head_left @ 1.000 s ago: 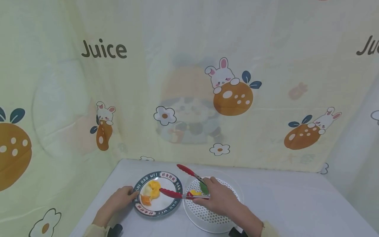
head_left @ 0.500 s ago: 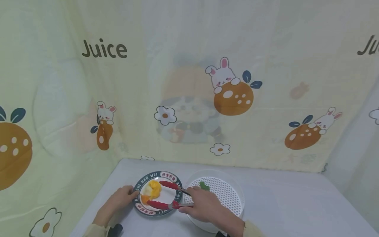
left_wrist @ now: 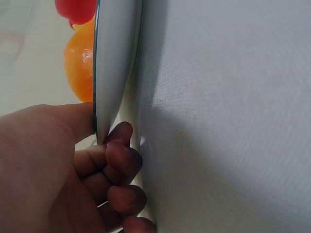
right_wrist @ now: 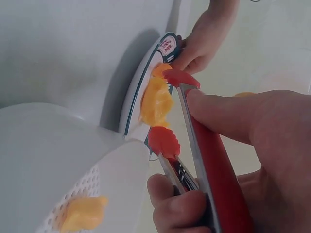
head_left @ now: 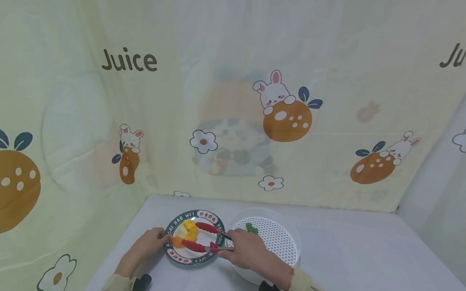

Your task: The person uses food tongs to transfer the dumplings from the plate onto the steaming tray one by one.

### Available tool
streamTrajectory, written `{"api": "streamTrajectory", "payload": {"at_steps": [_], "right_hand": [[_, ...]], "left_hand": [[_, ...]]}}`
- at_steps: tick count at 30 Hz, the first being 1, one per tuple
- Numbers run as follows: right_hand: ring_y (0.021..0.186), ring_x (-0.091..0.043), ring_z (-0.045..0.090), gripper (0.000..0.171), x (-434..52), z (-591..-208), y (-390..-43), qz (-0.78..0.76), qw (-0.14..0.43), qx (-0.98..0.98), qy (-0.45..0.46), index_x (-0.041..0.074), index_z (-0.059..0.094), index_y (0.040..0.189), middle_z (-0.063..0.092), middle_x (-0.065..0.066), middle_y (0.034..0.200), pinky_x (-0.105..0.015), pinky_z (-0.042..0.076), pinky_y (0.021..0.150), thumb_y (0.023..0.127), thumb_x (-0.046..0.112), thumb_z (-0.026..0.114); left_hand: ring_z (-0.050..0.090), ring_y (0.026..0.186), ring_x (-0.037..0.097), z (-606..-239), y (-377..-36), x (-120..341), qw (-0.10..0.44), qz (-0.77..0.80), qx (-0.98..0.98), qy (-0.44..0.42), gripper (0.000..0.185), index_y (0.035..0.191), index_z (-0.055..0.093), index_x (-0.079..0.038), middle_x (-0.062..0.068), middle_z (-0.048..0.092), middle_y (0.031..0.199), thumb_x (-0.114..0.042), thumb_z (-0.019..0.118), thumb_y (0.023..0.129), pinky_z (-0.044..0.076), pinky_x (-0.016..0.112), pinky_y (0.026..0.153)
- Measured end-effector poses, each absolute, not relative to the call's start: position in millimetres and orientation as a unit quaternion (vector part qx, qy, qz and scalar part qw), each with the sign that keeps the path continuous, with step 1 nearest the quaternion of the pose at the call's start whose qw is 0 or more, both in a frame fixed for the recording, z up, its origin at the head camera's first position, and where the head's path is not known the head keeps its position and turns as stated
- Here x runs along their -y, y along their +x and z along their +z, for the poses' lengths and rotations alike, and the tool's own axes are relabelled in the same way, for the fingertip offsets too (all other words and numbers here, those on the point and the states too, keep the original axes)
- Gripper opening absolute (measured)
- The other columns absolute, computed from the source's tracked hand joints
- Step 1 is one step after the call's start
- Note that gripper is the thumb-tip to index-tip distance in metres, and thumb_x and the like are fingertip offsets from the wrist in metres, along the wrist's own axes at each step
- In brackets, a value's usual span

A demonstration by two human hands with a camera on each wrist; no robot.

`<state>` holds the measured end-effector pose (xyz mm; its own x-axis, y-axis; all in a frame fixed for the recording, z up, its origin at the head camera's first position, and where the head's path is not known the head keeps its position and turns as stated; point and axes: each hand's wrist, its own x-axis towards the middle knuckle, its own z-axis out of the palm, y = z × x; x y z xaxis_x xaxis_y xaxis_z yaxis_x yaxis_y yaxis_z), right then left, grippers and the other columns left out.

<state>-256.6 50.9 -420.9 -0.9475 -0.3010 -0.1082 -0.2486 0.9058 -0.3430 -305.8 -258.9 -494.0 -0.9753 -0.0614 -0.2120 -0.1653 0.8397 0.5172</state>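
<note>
Left hand [head_left: 149, 241] pinches plate [head_left: 204, 258] rim at 9 o'clock. Right hand [head_left: 247, 252] grasps red tongs [head_left: 204, 238], arms spread over plate, near tip beside orange piece [head_left: 177, 241]. Colander [head_left: 280, 238] at plate's 3 o'clock, touching.

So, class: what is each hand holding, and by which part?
The right hand grips the red tongs by their rear handle end. The left hand pinches the plate at its left rim.

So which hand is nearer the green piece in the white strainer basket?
Right. The right hand, gripping the red tongs, sits just beside the green piece in the strainer basket. The left hand holds the plate rim, farther off.
</note>
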Motion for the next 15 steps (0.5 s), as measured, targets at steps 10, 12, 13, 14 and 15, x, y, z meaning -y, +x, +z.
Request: {"api": "streamTrajectory", "payload": {"at_steps": [10, 12, 13, 14, 15], "right_hand": [[0.072, -0.014, 0.052, 0.050, -54.2, -428.7, -256.8, -0.163, 0.077, -0.970, -0.161, 0.015, 0.071, 0.116, 0.060, 0.006, 0.079, -0.032, 0.045, 0.064, 0.083, 0.052, 0.076], [0.069, -0.013, 0.051, 0.047, -55.2, -429.3, -256.5, -0.161, 0.071, -0.969, -0.172, 0.015, 0.071, 0.114, 0.059, 0.008, 0.077, -0.030, 0.043, 0.062, 0.085, 0.052, 0.075], [0.068, -0.012, 0.051, 0.045, -55.7, -429.7, -256.3, -0.160, 0.069, -0.969, -0.177, 0.016, 0.072, 0.113, 0.058, 0.009, 0.076, -0.030, 0.042, 0.061, 0.085, 0.052, 0.074], [0.068, -0.012, 0.051, 0.044, -56.1, -430.1, -256.3, -0.161, 0.066, -0.968, -0.181, 0.016, 0.072, 0.112, 0.058, 0.009, 0.075, -0.029, 0.041, 0.060, 0.085, 0.051, 0.074], [0.067, -0.012, 0.051, 0.043, -56.5, -430.2, -256.1, -0.162, 0.064, -0.968, -0.183, 0.017, 0.072, 0.111, 0.057, 0.009, 0.074, -0.029, 0.041, 0.060, 0.086, 0.051, 0.074]], "left_hand": [[0.051, 0.072, 0.018, -493.4, -304.0, 256.8, 0.089, 0.274, -0.956, -0.058, 0.025, 0.091, 0.063, -0.008, 0.005, 0.056, 0.076, -0.031, 0.060, 0.099, 0.042, 0.030, 0.064], [0.051, 0.071, 0.018, -493.3, -303.7, 256.6, 0.087, 0.274, -0.956, -0.058, 0.025, 0.090, 0.063, -0.008, 0.005, 0.056, 0.075, -0.031, 0.060, 0.099, 0.041, 0.030, 0.063], [0.051, 0.071, 0.018, -493.3, -303.6, 256.6, 0.086, 0.276, -0.955, -0.057, 0.024, 0.090, 0.063, -0.008, 0.005, 0.056, 0.075, -0.030, 0.060, 0.099, 0.041, 0.030, 0.063], [0.051, 0.071, 0.018, -493.0, -303.3, 256.6, 0.085, 0.278, -0.955, -0.056, 0.024, 0.089, 0.063, -0.008, 0.005, 0.056, 0.075, -0.030, 0.060, 0.099, 0.041, 0.030, 0.063], [0.051, 0.071, 0.018, -493.0, -303.2, 256.6, 0.085, 0.280, -0.955, -0.055, 0.024, 0.089, 0.063, -0.008, 0.005, 0.056, 0.074, -0.030, 0.060, 0.099, 0.041, 0.030, 0.063]]}}
